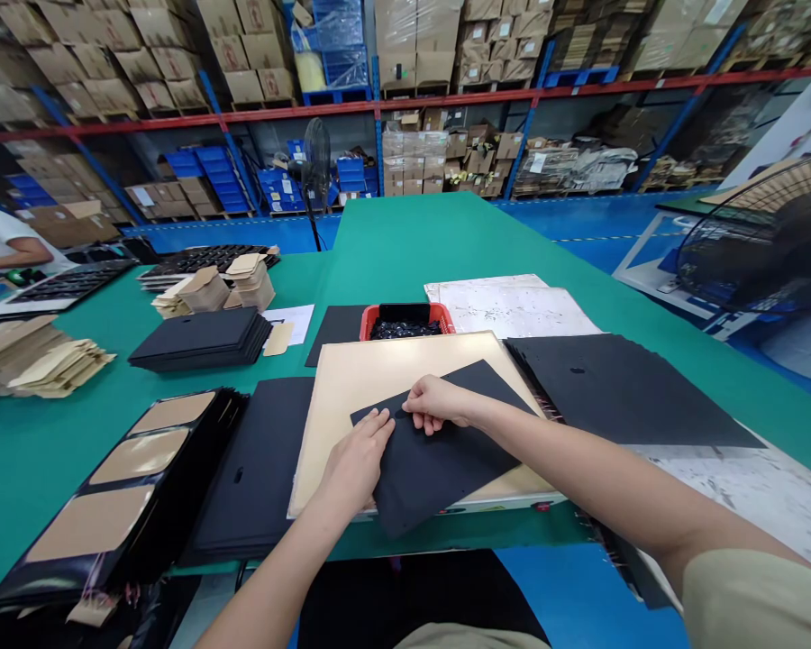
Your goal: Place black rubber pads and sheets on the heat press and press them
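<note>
A black card sheet point(439, 478) lies at an angle on a cream-topped flat board point(351, 365), with one corner over its front edge. My left hand point(357, 455) rests on the sheet's left side, fingers stretched out and pressing it flat. Close to those fingertips, my right hand point(438, 403) is closed in a pinch at a small dark slot point(401, 414) near the sheet's upper-left edge. Whatever sits between its fingertips is hidden or too small to name. Behind the board stands a red basket point(448, 319) of small shiny black pieces point(405, 330).
Black sheets are stacked right point(622, 388) and left point(260, 460) of the board. Black packs with tan panels point(141, 451) lie farther left. White boards point(514, 306), a black stack point(199, 338) and tan card piles point(247, 281) share the green table point(405, 234). A person's arm point(13, 255) shows far left.
</note>
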Demonstrator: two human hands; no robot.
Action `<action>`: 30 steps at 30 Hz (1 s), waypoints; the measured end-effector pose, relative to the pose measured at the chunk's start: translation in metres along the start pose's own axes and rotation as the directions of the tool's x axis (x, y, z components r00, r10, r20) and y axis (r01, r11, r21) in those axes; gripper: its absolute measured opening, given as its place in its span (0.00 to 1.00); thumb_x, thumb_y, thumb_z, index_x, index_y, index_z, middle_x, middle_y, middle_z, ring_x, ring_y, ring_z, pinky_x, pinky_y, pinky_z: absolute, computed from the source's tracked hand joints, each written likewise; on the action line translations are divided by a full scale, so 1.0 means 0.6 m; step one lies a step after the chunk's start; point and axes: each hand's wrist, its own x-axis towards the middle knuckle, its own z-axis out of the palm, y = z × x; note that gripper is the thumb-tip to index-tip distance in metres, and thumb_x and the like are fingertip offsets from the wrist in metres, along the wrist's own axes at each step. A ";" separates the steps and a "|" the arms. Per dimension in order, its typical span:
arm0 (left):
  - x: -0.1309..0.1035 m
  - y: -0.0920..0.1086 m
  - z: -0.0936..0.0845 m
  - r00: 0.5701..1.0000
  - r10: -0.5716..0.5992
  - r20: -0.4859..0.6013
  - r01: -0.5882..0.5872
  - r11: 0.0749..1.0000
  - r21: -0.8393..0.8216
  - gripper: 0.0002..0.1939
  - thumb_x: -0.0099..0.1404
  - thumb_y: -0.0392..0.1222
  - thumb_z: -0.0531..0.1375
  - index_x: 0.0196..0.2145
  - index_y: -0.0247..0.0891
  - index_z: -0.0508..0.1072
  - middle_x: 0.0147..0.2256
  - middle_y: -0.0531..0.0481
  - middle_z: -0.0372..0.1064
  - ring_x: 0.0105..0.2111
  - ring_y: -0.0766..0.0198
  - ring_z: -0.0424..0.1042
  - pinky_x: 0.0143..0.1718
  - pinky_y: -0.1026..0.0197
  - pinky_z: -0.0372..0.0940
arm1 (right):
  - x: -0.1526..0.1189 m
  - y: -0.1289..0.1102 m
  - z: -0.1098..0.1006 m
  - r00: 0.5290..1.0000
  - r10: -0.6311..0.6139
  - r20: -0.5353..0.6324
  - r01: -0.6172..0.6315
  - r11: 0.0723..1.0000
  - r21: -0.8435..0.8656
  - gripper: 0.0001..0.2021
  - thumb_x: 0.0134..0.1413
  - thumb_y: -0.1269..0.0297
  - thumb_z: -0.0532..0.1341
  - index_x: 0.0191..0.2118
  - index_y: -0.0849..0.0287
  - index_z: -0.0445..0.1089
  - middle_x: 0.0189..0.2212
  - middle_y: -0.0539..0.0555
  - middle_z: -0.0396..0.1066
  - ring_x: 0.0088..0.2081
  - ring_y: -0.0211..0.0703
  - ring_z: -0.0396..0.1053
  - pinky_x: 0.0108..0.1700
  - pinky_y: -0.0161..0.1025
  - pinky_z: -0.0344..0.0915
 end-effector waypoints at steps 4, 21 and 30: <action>0.002 0.003 -0.008 1.000 0.000 -0.003 0.000 1.000 0.010 0.27 0.61 0.25 0.45 0.55 0.38 0.65 0.58 0.49 0.60 0.60 0.63 0.56 0.60 0.58 0.55 | 0.001 0.002 0.000 1.000 -0.013 -0.005 0.013 1.000 -0.011 0.18 0.58 0.72 0.54 0.17 0.64 0.63 0.12 0.48 0.64 0.13 0.29 0.61 0.13 0.25 0.55; 0.007 0.023 -0.023 1.000 -0.019 0.006 0.018 0.995 0.100 0.28 0.61 0.29 0.48 0.59 0.40 0.61 0.59 0.43 0.58 0.57 0.54 0.59 0.54 0.52 0.61 | -0.019 0.012 0.004 0.998 -0.053 -0.027 0.055 0.995 0.081 0.10 0.61 0.69 0.52 0.29 0.64 0.65 0.20 0.51 0.71 0.17 0.32 0.67 0.16 0.26 0.61; 0.004 0.040 -0.026 0.993 -0.048 0.106 0.024 0.976 0.219 0.32 0.60 0.24 0.42 0.61 0.36 0.56 0.62 0.44 0.53 0.60 0.55 0.54 0.57 0.55 0.58 | -0.076 0.051 -0.039 0.998 -0.059 0.031 0.049 0.963 0.266 0.15 0.60 0.62 0.56 0.49 0.66 0.63 0.33 0.58 0.73 0.23 0.34 0.70 0.21 0.28 0.66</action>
